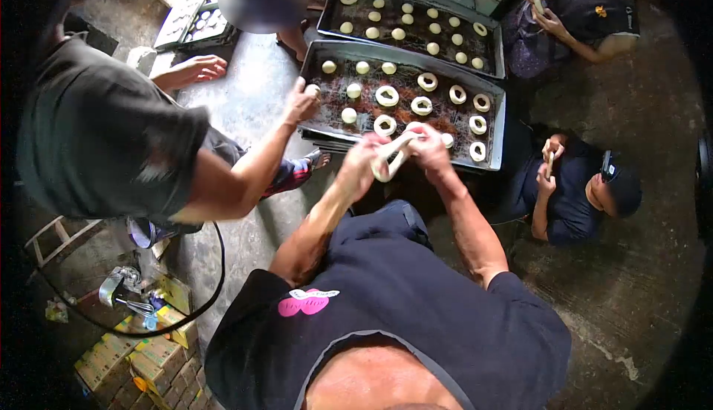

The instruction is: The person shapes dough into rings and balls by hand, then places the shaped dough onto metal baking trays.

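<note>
Mid-frame, our curled left hand (pixel 359 166) and right hand (pixel 431 150) are holding a pale dough ring (pixel 399 145) (likely soft, best gripped at both ends).

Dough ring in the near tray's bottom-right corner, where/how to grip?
I'd pinch the left band of the dough ring, coming straight down from above. It lies flat with its hole showing open, and the tray wall stands close on its right side, so the left likely gives more room.
</note>
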A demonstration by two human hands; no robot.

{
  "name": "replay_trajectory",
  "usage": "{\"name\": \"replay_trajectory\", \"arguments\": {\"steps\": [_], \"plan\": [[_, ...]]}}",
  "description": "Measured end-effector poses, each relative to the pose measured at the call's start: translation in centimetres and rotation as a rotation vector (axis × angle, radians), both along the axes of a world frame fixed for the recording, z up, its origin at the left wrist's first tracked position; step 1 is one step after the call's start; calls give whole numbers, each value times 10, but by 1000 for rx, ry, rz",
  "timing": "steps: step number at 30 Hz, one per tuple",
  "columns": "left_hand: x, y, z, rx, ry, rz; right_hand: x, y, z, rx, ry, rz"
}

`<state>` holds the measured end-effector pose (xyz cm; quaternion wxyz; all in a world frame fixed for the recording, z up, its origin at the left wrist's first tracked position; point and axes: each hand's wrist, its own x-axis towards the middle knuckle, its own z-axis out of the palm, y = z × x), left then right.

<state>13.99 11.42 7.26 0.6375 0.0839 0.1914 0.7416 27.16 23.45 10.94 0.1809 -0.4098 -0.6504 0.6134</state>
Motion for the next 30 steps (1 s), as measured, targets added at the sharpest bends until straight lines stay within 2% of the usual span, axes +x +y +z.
{"name": "replay_trajectory", "arguments": {"steps": [2,3,4,5,6,7,8,10,11,12,13,14,15,16,18,19,20,22,23,24,25,26,27,28,30], "plan": [[10,-5,14,-183,358,-325,-11,-8,31,-235,190,-223],[6,2,13,-111,415,-255,-5,-14,15,-96,238,-66],[1,12,29,-114,200,-59,-11,-30,22,38,282,89],[-12,19,18,-93,32,18,-12,-36,38,-503,310,89],[-26,21,14,-72,-137,97,-16,-41,28,-551,142,117],[-27,19,10,-109,-236,-9,-8,-31,27,-484,113,70],[-16,19,8,-152,-114,-134,-2,-11,29,-413,88,27],[9,27,10,-195,220,-395,3,24,14,-442,307,-131],[10,32,20,-183,153,-389,7,29,-2,-342,282,-77],[7,49,0,-198,355,-278,12,31,-14,-242,262,-24],[-5,62,-7,-166,201,-107,11,29,1,-392,115,-10],[-19,69,-15,-135,47,65,23,40,8,-310,-132,255],[-27,72,-24,-61,-42,-32,27,51,7,-357,-132,206],[-22,77,-35,-140,-27,-40,28,66,6,-404,-137,160],[-10,92,-58,-144,-123,-70,21,104,4,-377,-83,80],[-2,107,-71,-266,-133,-47,16,120,-2,-301,-77,134],[4,128,-85,-329,-76,-71,13,135,-13,-222,-163,177],[2,182,-116,-519,149,-36,9,165,-37,116,-594,243],[-10,211,-134,-572,306,-67,7,178,-48,190,-620,216],[-17,242,-172,-590,303,4,6,191,-58,264,-646,187],[-26,275,-199,-631,560,118,11,206,-71,350,-648,194],[-34,305,-223,-697,677,198,19,222,-83,444,-650,203],[-49,328,-223,-761,1066,174,19,233,-82,426,-640,135],[-54,348,-239,-882,1333,267,22,249,-86,315,-711,116],[-61,376,-242,-1006,1434,168,34,280,-103,553,-724,303]]}}
